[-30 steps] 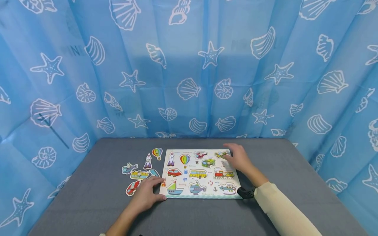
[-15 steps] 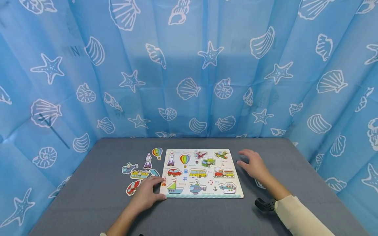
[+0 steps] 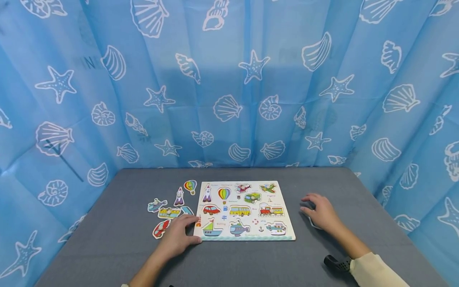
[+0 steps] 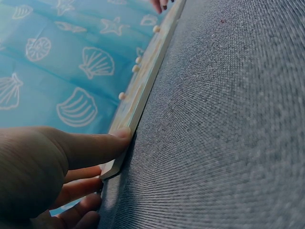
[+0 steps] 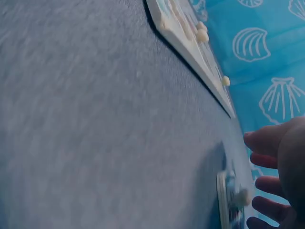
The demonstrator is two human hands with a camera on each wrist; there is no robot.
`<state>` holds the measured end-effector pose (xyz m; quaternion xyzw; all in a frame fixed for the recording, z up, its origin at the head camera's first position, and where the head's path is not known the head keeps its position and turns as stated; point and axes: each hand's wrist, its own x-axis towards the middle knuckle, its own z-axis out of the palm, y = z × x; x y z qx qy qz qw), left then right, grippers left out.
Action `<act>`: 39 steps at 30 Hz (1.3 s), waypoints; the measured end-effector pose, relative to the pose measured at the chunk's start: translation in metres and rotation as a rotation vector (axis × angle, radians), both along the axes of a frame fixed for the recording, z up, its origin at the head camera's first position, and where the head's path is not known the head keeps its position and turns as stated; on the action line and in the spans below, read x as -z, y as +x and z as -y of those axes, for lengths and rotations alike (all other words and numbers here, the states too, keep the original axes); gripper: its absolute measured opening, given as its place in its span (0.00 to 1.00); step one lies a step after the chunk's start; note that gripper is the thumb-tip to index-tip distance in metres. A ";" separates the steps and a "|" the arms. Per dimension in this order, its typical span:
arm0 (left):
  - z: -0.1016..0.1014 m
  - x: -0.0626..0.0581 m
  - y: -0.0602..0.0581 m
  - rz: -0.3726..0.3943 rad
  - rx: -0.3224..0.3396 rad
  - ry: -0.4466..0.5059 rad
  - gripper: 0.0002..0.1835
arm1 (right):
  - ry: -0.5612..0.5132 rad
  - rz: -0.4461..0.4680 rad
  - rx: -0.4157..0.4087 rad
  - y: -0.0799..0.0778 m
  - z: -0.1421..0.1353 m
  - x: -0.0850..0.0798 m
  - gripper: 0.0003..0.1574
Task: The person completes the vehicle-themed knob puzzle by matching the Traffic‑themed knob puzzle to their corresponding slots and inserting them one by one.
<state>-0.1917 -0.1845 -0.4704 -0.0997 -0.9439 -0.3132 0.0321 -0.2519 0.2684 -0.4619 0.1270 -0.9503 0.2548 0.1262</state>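
A wooden peg puzzle board with vehicle pictures lies flat on the grey table. My left hand holds its near left corner, thumb on the front edge and fingers at the left side. Right of the board, my right hand hovers over a puzzle piece with a pale knob. Its fingers are loosely bent and apart from the knob. That piece's picture is mostly hidden. Seated on the board are a train piece, a green truck piece and a plane piece.
Loose pieces lie left of the board: a balloon, a rocket, a yellow bus, a red car and several others, one partly behind my left hand. A blue shell-print curtain hangs behind the table.
My right hand has left the plane piece at the board's upper right and moved right and nearer, over the loose piece. My left hand stays at the corner.
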 end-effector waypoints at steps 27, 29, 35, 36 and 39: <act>0.000 -0.001 0.000 0.012 -0.017 -0.007 0.34 | 0.165 0.093 0.198 0.014 -0.017 -0.003 0.24; 0.001 0.000 0.000 0.007 -0.014 -0.007 0.34 | 0.185 0.084 0.194 0.015 -0.017 -0.003 0.25; 0.001 0.002 -0.001 -0.032 0.010 -0.001 0.33 | 0.182 0.054 0.187 0.019 -0.019 0.001 0.25; 0.001 0.002 -0.001 -0.036 0.012 -0.001 0.33 | 0.177 0.050 0.188 0.019 -0.020 0.002 0.25; 0.001 0.002 -0.001 -0.034 0.010 -0.007 0.33 | 0.163 0.041 0.189 0.019 -0.021 0.003 0.25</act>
